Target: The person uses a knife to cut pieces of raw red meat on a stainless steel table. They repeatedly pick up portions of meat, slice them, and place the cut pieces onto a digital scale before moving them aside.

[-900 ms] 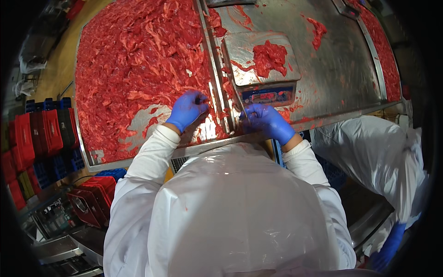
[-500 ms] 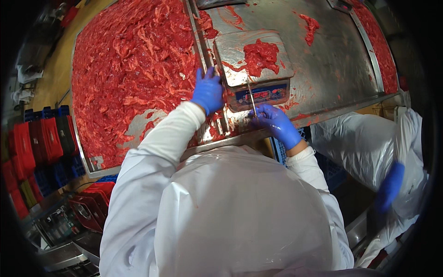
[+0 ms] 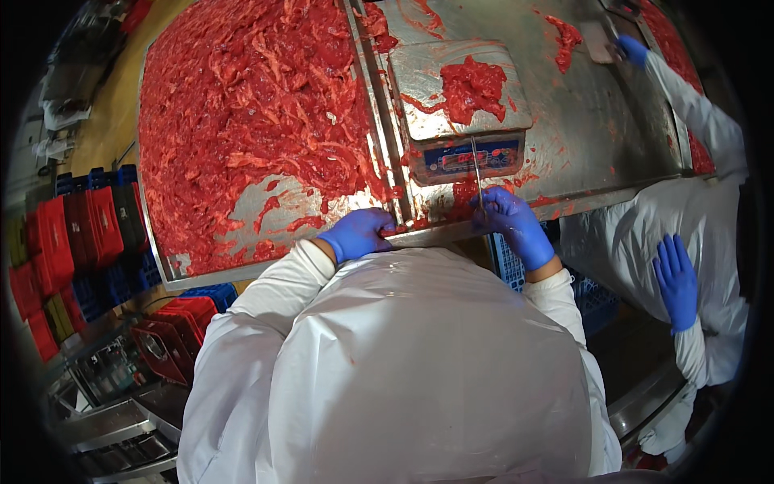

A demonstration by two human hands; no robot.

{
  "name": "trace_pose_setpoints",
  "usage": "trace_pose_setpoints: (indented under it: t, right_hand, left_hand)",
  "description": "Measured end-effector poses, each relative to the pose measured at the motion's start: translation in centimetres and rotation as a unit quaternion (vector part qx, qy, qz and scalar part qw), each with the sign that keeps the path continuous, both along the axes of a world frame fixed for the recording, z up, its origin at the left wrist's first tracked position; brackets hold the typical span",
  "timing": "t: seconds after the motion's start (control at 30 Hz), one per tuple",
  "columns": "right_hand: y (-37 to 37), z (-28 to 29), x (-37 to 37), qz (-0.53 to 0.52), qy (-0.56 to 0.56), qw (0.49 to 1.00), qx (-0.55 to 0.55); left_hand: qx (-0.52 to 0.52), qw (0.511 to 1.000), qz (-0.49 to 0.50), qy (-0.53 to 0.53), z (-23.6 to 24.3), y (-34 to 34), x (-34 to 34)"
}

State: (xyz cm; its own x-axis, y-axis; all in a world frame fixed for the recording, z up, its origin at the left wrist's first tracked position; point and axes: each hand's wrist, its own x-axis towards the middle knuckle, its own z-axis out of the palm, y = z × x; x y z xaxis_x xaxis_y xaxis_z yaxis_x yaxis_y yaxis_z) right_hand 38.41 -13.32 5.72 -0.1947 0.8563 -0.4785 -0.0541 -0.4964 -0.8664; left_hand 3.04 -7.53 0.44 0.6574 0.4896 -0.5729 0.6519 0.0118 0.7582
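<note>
My left hand (image 3: 360, 234), in a blue glove, rests by the front rim of the steel table (image 3: 439, 235), fingers curled together; a bit of red shows at the fingertips, but what they hold is hidden. My right hand (image 3: 516, 230), also blue-gloved, is closed on the lower end of a thin skewer (image 3: 476, 173), which points up and away in front of the scale's display. A lump of red meat (image 3: 473, 90) lies on the steel pan of the scale (image 3: 419, 60), just beyond my hands. Left of it, a large tray (image 3: 151, 234) holds a thick layer of cut meat (image 3: 258, 97).
A co-worker's gloved hand (image 3: 677, 282) hangs at the right; the other hand (image 3: 633, 50) touches a pale flat thing (image 3: 597, 42) at the table's far right. A meat scrap (image 3: 563, 42) lies nearby. Red crates (image 3: 101, 230) stand at the left, a blue crate (image 3: 508, 262) under the table.
My left hand has drawn back from the tray divider to the front rim, its fingers now curled. The right hand keeps the skewer. The co-worker's arm now reaches over the table.
</note>
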Motion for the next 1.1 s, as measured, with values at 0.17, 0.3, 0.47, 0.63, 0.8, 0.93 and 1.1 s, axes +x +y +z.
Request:
trace_pose_setpoints:
  t: [0.17, 0.3, 0.47, 0.63, 0.8, 0.93, 1.1]
  right_hand:
    - [0.7, 1.6, 0.2, -0.01, 0.026, 1.0, -0.004]
    - [1.3, 1.7, 0.9, -0.058, 0.015, 0.998, 0.0]
    - [0.4, 1.6, 1.0, -0.083, -0.002, 0.996, 0.021]
    - [-2.2, -0.8, 3.4, -0.194, -0.033, 0.98, 0.029]
    - [3.1, 2.2, 4.5, -0.121, -0.181, 0.971, 0.097]
    - [11.6, 3.0, 0.2, 0.037, -0.16, 0.977, 0.135]
    - [12.5, 2.0, -4.6, -0.071, -0.056, 0.972, 0.219]
  left_hand:
    - [-0.183, 0.972, -0.059, -0.132, 4.2, 6.2, -0.1]
    - [-0.234, 0.908, 0.059, -0.342, 12.9, 11.4, 6.3]
    - [0.304, 0.908, 0.276, -0.083, 7.6, 16.5, 6.2]
    - [0.087, 0.923, 0.372, -0.052, -0.3, 15.8, -6.5]
    - [0.447, 0.842, 0.301, -0.032, 2.2, 13.4, 3.6]
    - [0.391, 0.912, 0.015, -0.123, 7.0, 11.6, 13.9]
    - [0.193, 0.89, 0.319, -0.261, 4.4, 15.0, 8.0]
